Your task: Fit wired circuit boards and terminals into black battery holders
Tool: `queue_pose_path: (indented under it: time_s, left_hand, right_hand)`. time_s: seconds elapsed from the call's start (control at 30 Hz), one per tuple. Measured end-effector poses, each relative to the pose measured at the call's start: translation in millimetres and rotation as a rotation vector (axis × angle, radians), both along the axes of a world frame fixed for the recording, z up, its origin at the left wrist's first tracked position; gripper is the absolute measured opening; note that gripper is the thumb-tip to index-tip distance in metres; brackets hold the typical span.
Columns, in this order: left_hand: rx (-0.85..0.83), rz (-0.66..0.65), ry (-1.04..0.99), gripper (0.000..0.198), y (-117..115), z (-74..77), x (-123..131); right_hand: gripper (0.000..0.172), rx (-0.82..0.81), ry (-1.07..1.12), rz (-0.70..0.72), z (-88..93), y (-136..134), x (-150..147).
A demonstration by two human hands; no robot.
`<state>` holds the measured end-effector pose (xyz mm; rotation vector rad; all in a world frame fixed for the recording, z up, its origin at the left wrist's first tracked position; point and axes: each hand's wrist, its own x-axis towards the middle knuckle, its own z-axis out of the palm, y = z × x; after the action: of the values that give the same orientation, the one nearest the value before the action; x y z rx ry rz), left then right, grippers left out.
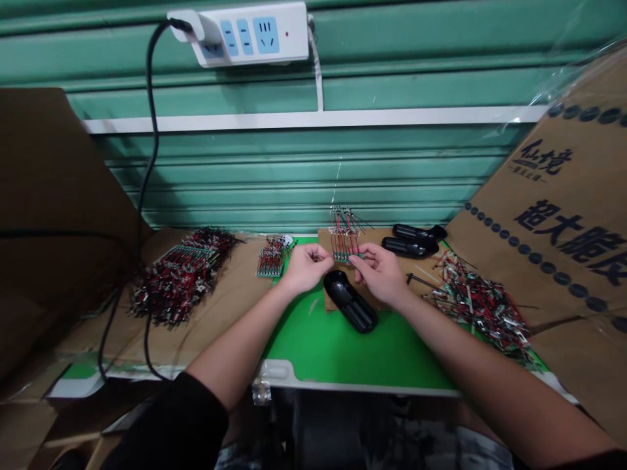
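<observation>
A short strip of small green circuit boards (pixel 347 251) with upright red and black wires is between my hands. My right hand (pixel 381 269) pinches its right end, thumb in front. My left hand (pixel 308 266) is closed in a pinch beside its left end; what those fingertips hold, if anything, is too small to make out. Just below lies a black plastic shell (pixel 350 301) with a hollow body, slanting on the green tabletop (pixel 313 352). A smaller group of wired boards (pixel 272 258) sits left of my left hand.
A heap of wired boards (pixel 189 274) lies on cardboard at left, a loose pile (pixel 484 303) at right. More black shells (pixel 414 240) lie behind my right hand. Cardboard boxes (pixel 553 215) flank the table. A black cable (pixel 149 130) hangs from the power strip (pixel 255 36).
</observation>
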<state>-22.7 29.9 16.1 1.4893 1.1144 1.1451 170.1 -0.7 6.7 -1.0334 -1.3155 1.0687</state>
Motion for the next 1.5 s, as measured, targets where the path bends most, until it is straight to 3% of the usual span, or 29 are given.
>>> queue_pose_path:
  time_s: [0.17,0.3,0.43,0.53,0.6,0.7,0.8,1.27,1.4,1.5]
  left_hand:
    - [0.053,0.129,0.024,0.011,4,-2.9,-1]
    - [0.018,0.229,-0.010,0.012,10,-3.2,-3]
    - [-0.031,0.116,-0.093,0.025,11,-3.4,-1]
    - [0.019,0.029,-0.091,0.035,7,-3.6,2]
    - [0.070,-0.005,-0.048,0.036,3,-3.4,4]
    - [0.126,-0.072,0.036,0.035,-3,-2.8,6]
    - [0.145,-0.139,0.099,0.034,-7,-1.7,6]
    - [0.200,-0.175,0.174,0.025,-10,-0.4,9]
    - [0.199,-0.147,0.235,0.029,-8,-2.0,5]
    - [0.202,-0.151,0.401,0.021,-8,-2.6,2]
  right_hand:
    - [0.051,-0.008,0.016,-0.024,-2.7,4,3]
    - [0.055,-0.091,-0.041,-0.035,-15.0,17,10]
    - [0.039,-0.053,-0.348,-0.060,-21.9,25,19]
    - [0.034,0.152,-0.711,-0.226,-13.3,22,26]
    - [0.039,0.290,-0.778,-0.325,-3.3,17,28]
    - [0.038,0.356,-0.666,-0.190,9.9,8,25]
    - [0.024,0.327,-0.621,-0.047,16.3,1,18]
    - [0.019,0.294,-0.617,0.047,23.6,-2,20]
    - [0.012,0.274,-0.974,0.011,35.0,2,42]
    - [0.006,0.061,-1.430,-0.140,41.3,9,68]
